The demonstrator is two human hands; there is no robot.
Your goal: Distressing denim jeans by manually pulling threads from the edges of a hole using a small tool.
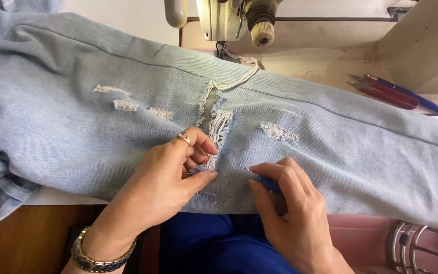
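A pair of light blue jeans (77, 116) is lying across the tabletop (330, 61), with one leg stretched flat under both hands. The cloth is pale and washed, and it is carrying several small worn patches with white threads. One long tear (218, 129) with loose white fringe is running down toward the left grip.

The left hand (163, 187) is pinching the frayed edge at the bottom of this tear, its thumb and fingers closed together on the threads. A ring is sitting on one finger and a metal watch (95, 256) is on the wrist.

Just to the right of this grip, the right hand (290, 213) is closed around a small blue tool (264, 181), and the thin metal tip is pointing at the tear.

Beyond both grips, a sewing machine (229, 18) is standing, with a thick white thread (239, 73) lying on the jeans. Far to the right, red and blue pens (396, 94) are lying on the tabletop.
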